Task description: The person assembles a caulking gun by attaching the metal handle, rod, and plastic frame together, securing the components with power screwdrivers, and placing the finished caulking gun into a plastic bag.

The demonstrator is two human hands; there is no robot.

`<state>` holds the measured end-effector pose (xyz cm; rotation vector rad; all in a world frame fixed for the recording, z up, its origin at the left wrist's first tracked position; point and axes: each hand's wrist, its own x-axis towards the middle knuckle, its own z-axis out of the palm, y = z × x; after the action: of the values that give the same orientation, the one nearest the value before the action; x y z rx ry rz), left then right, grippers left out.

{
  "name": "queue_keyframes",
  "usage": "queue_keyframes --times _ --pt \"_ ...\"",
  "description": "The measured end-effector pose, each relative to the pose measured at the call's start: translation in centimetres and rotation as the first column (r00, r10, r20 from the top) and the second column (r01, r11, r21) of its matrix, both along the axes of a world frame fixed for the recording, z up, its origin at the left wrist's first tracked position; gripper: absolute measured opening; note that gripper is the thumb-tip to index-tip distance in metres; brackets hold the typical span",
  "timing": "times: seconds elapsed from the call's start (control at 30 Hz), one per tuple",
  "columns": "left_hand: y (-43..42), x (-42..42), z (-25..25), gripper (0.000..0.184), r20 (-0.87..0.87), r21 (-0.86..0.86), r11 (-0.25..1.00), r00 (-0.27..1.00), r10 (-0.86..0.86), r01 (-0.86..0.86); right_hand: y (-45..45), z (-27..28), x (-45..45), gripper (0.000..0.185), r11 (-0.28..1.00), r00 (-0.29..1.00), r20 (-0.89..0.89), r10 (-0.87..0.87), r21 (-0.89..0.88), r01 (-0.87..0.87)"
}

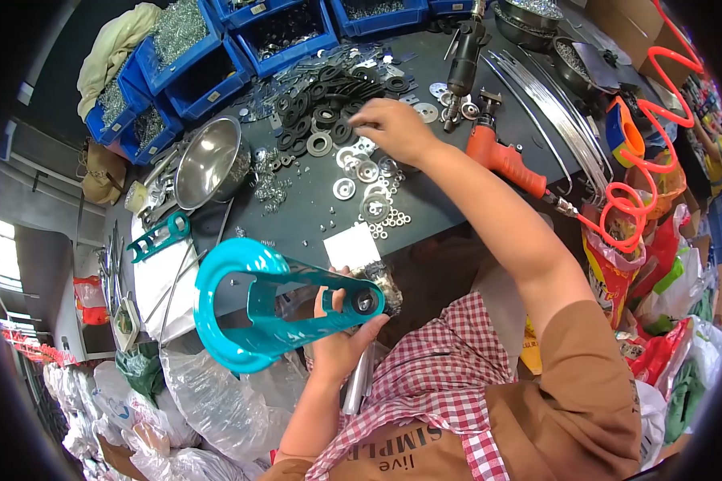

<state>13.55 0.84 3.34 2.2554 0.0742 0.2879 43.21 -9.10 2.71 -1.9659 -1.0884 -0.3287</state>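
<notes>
A teal metal part [241,256] with a wide ring at one end and a narrow round end is in my left hand [341,337], whose fingers wrap round the narrow end. Inside that end sits a dark round piece. My right hand [397,132] is over the table at the edge of a pile of black rings [321,104], its fingers bent together; whatever they may hold is hidden. Below it lie silver washers [367,170] and small white rings [393,216]. A white square [351,246] is at the table's near edge.
Blue bins [208,80] of small parts line the back. A steel bowl [208,164] stands left, near another teal part [159,236]. To the right lie a red power tool [505,160], a dark tool [464,68], metal strips [549,112] and a coiled red hose [658,104].
</notes>
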Motion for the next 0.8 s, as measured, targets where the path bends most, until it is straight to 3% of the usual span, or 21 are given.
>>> queue_keyframes --times 0.07,0.1,0.17,0.2,0.27,0.33,0.37,0.4,0.47,0.57,0.67,0.7,0.73,0.77,0.8 --pt "-0.1 0.0 0.0 0.052 -0.02 -0.058 0.998 0.999 0.027 -0.028 2.8 -0.6 1.8 0.018 0.992 0.972 0.197 -0.125 0.031 0.122" --pt "0.0 -0.1 -0.3 0.053 -0.003 -0.073 0.997 1.0 0.014 -0.014 4.0 -0.5 2.3 0.018 0.993 0.972 0.202 -0.121 0.035 0.117" --pt "-0.1 0.0 -0.2 0.054 -0.008 -0.091 0.995 0.999 0.035 -0.036 5.7 -0.4 3.1 0.016 0.933 0.911 0.2 -0.36 0.076 0.351" --pt "-0.1 0.0 -0.3 0.054 -0.008 -0.088 0.995 0.999 0.042 -0.042 6.0 -0.7 3.9 0.016 0.935 0.914 0.199 -0.354 0.079 0.345" --pt "0.0 -0.1 -0.4 0.054 0.005 -0.027 0.999 1.0 0.024 -0.023 6.4 -1.1 5.4 0.015 0.926 0.944 0.088 -0.318 -0.185 0.329" --pt "0.2 0.0 -0.2 0.053 0.028 0.043 0.999 1.0 -0.006 0.004 6.0 0.1 5.4 0.015 0.937 0.943 0.03 -0.332 -0.108 0.333" --pt "0.1 0.1 -0.2 0.051 0.054 0.11 0.994 0.998 -0.031 0.025 5.3 0.5 5.3 0.016 0.965 0.966 0.026 -0.256 -0.052 0.257" --pt "0.0 0.1 -0.3 0.051 0.058 0.1 0.995 0.998 -0.023 0.017 4.8 0.8 5.1 0.017 0.984 0.984 0.023 -0.177 0.002 0.177" --pt "0.0 -0.3 -0.4 0.07 -0.063 -0.171 0.985 0.998 0.012 -0.022 4.6 0.5 4.6 0.021 0.99 0.988 0.067 -0.137 -0.021 0.139" --pt "-0.2 -0.2 0.2 0.069 -0.086 -0.16 0.987 0.996 0.014 -0.027 5.9 -0.5 5.4 0.022 0.932 0.964 0.182 -0.196 -0.271 0.241" --pt "-0.6 -0.5 0.0 0.069 -0.119 -0.261 0.962 0.991 0.053 -0.083 6.8 -0.8 6.4 0.019 0.947 0.957 0.12 -0.264 -0.157 0.281" --pt "-0.7 -0.5 -0.2 0.069 -0.129 -0.339 0.932 0.988 0.088 -0.128 6.8 -0.6 6.1 0.017 0.961 0.955 0.108 -0.275 0.05 0.271" --pt "-0.7 -0.5 -0.2 0.069 -0.12 -0.345 0.93 0.988 0.095 -0.131 6.4 0.7 5.0 0.017 0.963 0.956 0.118 -0.268 0.048 0.264" --pt "-0.7 -0.5 -0.4 0.069 -0.114 -0.389 0.911 0.989 0.098 -0.136 5.6 1.9 3.8 0.017 0.972 0.937 -0.331 -0.108 0.164 0.17" --pt "-0.8 -0.6 -0.5 0.069 -0.113 -0.431 0.891 0.989 0.1 -0.14 4.6 3.3 2.0 0.018 0.944 0.712 -0.692 0.117 0.301 0.137"
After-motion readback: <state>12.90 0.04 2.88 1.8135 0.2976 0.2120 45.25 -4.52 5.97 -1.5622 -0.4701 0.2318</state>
